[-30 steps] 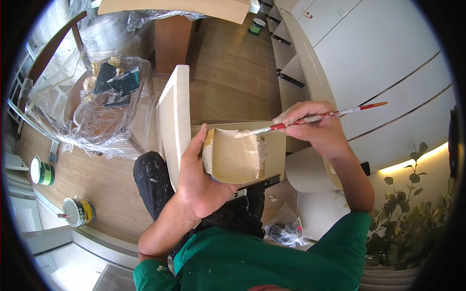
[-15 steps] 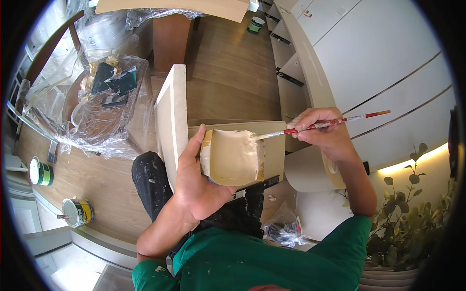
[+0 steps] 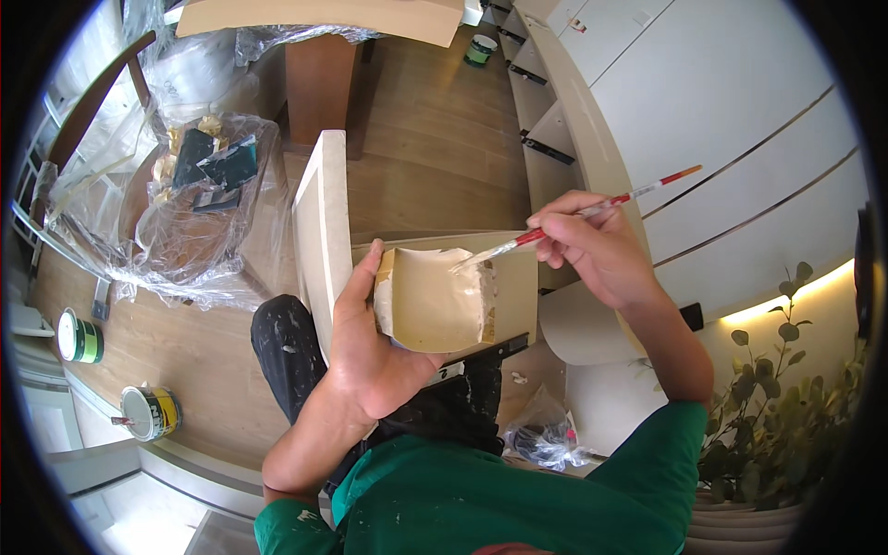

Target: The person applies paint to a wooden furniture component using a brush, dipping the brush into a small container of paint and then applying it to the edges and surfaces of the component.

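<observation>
My left hand (image 3: 356,347) cradles a small cut-down paint container (image 3: 425,324) from below and the left, thumb along its edge. Cream paint coats its inside and thickens along the right rim. Between the fingers and thumb of my right hand (image 3: 592,242) is a thin red-and-white paintbrush (image 3: 532,235). Its bristles touch the paint near the container's upper right rim, and the handle slants up to the right. Behind the container stands a cream drawer (image 3: 324,245), its front upright and a dark runner (image 3: 507,351) along its near side.
On the left, a plastic-wrapped chair (image 3: 208,240) carries dark sanding sheets or scraps. Two paint cans (image 3: 81,337) stand on the wooden floor, one with a brush on its lid. Open cabinet bays (image 3: 555,139) line the right, and a leafy plant (image 3: 768,416) stands at lower right.
The brush tip has slid left across the paint. My right hand has shifted left, and the handle tilts more steeply. My left hand still holds the container.
</observation>
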Available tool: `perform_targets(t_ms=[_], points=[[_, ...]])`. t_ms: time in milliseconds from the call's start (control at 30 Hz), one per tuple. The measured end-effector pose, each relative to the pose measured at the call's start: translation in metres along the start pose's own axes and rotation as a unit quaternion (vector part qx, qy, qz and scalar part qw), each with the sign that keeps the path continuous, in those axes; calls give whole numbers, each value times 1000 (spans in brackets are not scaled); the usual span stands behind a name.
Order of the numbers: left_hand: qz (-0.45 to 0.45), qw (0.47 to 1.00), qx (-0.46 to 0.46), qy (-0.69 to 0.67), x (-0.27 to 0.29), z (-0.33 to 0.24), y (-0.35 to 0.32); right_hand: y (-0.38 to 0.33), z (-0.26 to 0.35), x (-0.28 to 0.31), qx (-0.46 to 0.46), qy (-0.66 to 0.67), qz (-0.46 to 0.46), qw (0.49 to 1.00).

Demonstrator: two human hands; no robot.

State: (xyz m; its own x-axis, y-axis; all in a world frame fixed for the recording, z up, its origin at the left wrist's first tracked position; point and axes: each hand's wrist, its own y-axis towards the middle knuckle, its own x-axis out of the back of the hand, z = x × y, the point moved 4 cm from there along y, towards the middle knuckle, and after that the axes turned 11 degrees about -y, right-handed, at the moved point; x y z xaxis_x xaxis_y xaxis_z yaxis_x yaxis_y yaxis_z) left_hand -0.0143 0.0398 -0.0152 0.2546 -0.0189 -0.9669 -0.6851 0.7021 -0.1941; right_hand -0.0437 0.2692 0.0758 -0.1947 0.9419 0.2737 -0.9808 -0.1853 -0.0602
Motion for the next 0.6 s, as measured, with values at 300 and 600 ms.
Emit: perform_targets(t_ms=[300,600], points=[[-9,1000,-1,4,0,0,0,-2,-11,5,-22,-48,-26,998],[-6,1000,-2,8,1,0,1,-18,-7,24,73,0,-56,996]])
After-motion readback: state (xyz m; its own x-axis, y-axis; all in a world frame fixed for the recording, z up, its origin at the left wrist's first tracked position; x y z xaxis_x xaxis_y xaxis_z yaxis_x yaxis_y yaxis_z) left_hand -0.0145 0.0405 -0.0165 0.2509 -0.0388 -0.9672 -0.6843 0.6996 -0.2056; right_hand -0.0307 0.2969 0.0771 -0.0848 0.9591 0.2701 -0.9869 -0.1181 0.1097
